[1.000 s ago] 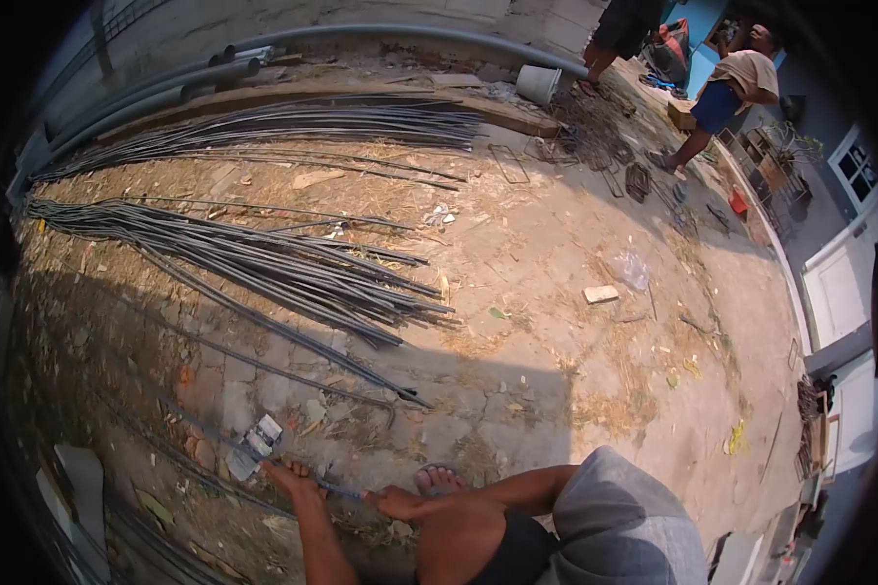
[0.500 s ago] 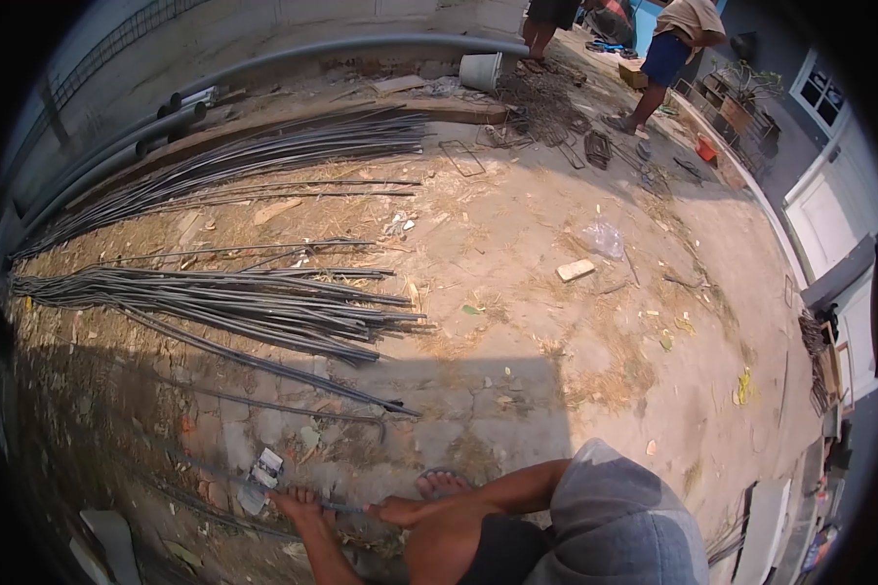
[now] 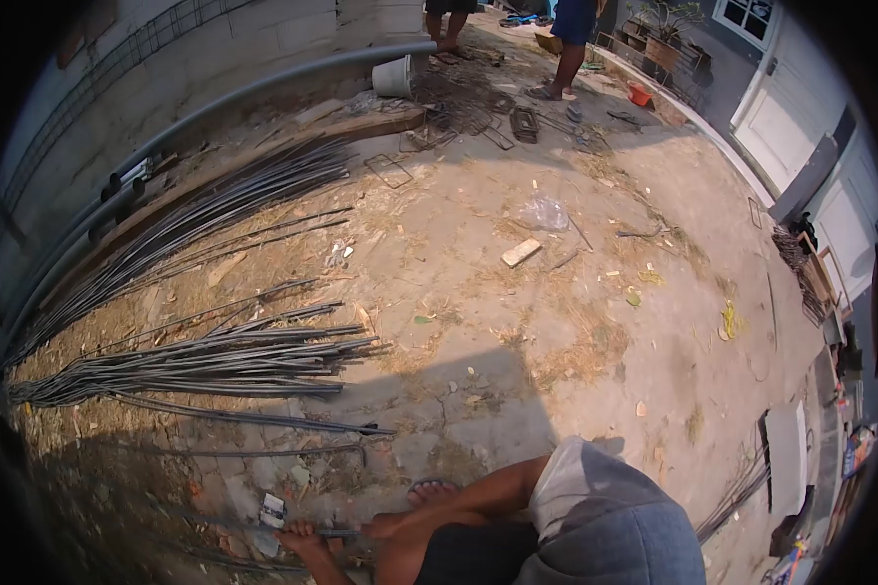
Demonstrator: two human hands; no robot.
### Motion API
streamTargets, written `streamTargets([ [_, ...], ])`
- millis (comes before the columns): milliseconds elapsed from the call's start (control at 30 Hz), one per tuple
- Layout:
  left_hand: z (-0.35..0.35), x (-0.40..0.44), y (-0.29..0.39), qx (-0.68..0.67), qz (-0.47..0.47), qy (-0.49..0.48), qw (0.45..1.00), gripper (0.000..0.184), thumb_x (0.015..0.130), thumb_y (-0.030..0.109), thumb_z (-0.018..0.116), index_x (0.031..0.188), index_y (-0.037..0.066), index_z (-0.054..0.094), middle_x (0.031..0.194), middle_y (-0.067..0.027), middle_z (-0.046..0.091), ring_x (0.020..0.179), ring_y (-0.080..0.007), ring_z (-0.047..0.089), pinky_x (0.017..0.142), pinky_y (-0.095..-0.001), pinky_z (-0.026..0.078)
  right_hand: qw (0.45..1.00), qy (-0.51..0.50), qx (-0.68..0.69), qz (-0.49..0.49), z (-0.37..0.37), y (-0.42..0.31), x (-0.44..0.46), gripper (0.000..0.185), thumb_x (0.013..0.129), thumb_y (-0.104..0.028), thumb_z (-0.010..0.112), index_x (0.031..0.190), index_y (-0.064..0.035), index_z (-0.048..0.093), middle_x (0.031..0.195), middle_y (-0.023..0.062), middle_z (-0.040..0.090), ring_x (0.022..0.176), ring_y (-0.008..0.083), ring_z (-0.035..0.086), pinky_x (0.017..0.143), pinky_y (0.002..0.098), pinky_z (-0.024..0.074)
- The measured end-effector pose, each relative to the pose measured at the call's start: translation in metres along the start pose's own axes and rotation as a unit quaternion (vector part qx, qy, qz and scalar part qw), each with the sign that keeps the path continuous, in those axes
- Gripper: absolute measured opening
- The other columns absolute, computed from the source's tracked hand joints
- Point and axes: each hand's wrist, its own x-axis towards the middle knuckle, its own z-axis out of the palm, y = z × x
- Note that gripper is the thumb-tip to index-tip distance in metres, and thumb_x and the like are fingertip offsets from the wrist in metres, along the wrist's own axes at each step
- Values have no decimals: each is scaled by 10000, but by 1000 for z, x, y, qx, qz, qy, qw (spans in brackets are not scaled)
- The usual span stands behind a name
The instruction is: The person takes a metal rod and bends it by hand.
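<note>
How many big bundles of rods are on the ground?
2: the far bundle, nearer the wall; the near bundle, nearer the left hand. More may hide in the dark lower left.

On the sunlit ground ahead of me, I see a pale rectangular block (image 3: pixel 521 253) near a crumpled clear plastic sheet (image 3: pixel 544 214). Farther from me, a whitish round bucket (image 3: pixel 393 77) is near the end of a long grey pipe (image 3: pixel 263 86). A person in dark blue shorts (image 3: pixel 572 26) stands left of an orange-red container (image 3: pixel 640 95).
</note>
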Motion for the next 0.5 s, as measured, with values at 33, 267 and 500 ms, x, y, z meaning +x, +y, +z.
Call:
streamTargets([
  [33, -2, 3, 0, 6, 0, 7, 1000, 570, 959, 651, 178, 628, 190, 223, 456, 17, 167, 361, -143, 125, 315, -296, 126, 1000, 1, 0, 0, -1, -1, 0, 797, 878, -691, 385, 948, 58, 649, 942, 247, 650, 952, 374, 607, 892, 445, 417],
  [267, 1, -4, -5, 40, 25, 34, 998, 539, 972, 620, 215, 661, 181, 239, 475, 8, 177, 371, -151, 143, 347, -309, 140, 1000, 2, -7, -6, -1, -3, -3, 794, 876, -695, 383, 933, 52, 650, 930, 240, 651, 938, 365, 608, 883, 444, 419],
  [500, -5, 0, 0, 36, 7, 7, 999, 494, 973, 599, 300, 714, 178, 296, 509, 29, 223, 383, -129, 156, 349, -291, 148, 1000, 1, -21, 9, 0, 2, -3, 792, 875, -698, 381, 917, 45, 650, 918, 233, 652, 924, 355, 608, 875, 443, 422],
])
